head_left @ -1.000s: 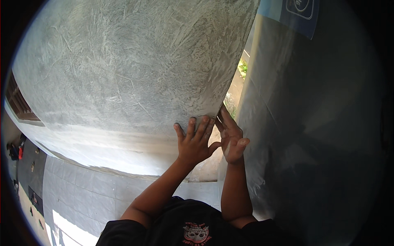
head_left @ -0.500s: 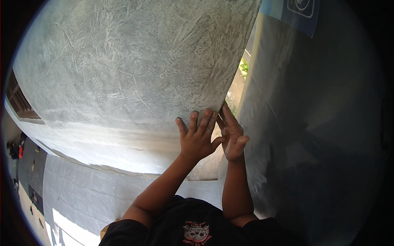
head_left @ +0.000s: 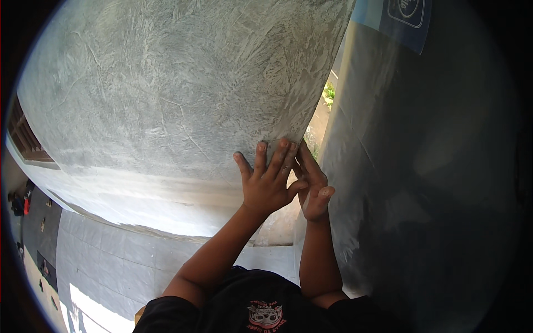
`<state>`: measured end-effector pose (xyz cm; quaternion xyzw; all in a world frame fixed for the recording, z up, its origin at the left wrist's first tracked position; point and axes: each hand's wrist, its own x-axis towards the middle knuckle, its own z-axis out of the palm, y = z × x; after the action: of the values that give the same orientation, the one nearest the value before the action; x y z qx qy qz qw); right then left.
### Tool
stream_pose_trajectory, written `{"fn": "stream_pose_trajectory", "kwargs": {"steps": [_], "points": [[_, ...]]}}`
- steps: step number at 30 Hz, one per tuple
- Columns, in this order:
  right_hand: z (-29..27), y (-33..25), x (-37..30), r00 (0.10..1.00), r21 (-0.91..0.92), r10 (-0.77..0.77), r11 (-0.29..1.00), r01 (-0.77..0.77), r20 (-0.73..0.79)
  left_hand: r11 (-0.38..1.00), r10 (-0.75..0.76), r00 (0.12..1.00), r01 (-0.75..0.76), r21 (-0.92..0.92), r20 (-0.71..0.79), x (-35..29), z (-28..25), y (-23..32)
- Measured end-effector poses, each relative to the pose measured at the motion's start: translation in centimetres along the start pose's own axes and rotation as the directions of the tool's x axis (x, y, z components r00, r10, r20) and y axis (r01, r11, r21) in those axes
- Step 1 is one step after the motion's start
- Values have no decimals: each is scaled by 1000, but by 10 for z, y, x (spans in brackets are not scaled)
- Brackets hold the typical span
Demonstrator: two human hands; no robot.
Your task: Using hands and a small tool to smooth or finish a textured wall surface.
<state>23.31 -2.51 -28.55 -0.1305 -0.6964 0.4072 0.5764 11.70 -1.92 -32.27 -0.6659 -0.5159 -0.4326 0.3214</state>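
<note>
A grey plastered wall (head_left: 183, 83), streaked with swirled trowel marks, ends in a vertical corner edge. Against its face, close to that edge, lies my left hand (head_left: 267, 180) with the fingers spread. My right hand (head_left: 313, 191) is around the corner, its palm turned toward the wall's side face, fingers stretched upward and thumb held out. The thumb of my left hand comes close to the right palm. Neither hand shows a tool. The side face under my right fingers is mostly hidden. Pale dust or plaster marks the fingertips.
A dark grey sheet (head_left: 433, 166) hangs at the right, with a blue printed panel (head_left: 397, 22) above. Sunlit greenery (head_left: 329, 95) shows through the narrow gap. A wooden window (head_left: 26, 130) is far left. Below lies a tiled grey floor (head_left: 111, 244) with small scattered things beyond.
Both hands stay at the corner. My left hand has slid slightly upward on the wall face; the right has shifted very little.
</note>
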Motion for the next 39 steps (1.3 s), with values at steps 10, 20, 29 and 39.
{"fn": "stream_pose_trajectory", "kwargs": {"steps": [10, 20, 29, 39], "points": [[0, 7, -2, 999, -21, -19, 1000, 18, -43, 995, 94, 995, -92, 39, -46, -43, 26, -7], [9, 7, -1, 990, 3, -18, 1000, 18, -142, 994, 71, 995, -76, -82, -70, 22, -17, -18], [30, 25, 14, 895, -180, 7, 979, -98, -447, 998, 58, 964, -64, -15, -258, 17, -11, -48], [49, 32, 16, 794, -137, -14, 987, -88, -608, 996, 69, 987, -77, -49, -144, -3, -11, -69]]}}
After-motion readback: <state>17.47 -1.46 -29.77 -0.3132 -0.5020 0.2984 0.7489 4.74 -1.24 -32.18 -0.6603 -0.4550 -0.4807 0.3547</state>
